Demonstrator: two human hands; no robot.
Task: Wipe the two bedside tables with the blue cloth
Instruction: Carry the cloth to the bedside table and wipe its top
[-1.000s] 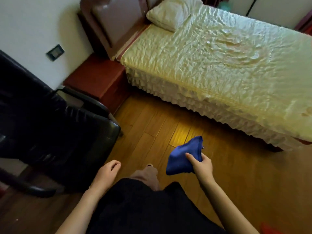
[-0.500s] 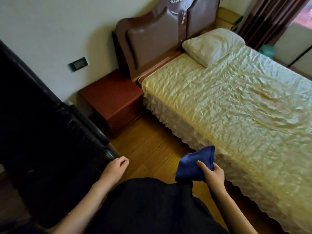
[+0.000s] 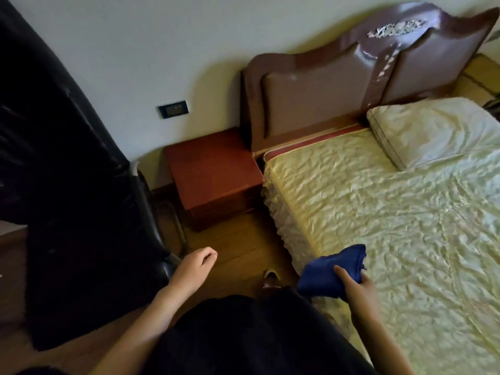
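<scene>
A red-brown bedside table [image 3: 213,169] stands against the wall, between a black chair and the bed's head end. Its top is bare. My right hand [image 3: 357,289] grips a folded blue cloth [image 3: 328,269] low at the bed's near edge, well short of the table. My left hand [image 3: 193,269] hangs loosely curled over the wooden floor with nothing in it. At the far right, behind the headboard, a yellowish piece of furniture [image 3: 479,77] shows partly; I cannot tell if it is the second table.
A big black leather chair [image 3: 67,185] fills the left side. The bed [image 3: 392,217] with a cream cover and a pillow [image 3: 433,128] fills the right. A narrow strip of wooden floor [image 3: 243,247] runs between them up to the table. A dark wall socket [image 3: 173,109] sits above.
The view has swung and moved closer to the bedside table, which now lies straight ahead. Both hands keep their pose, the right one still holding the cloth.
</scene>
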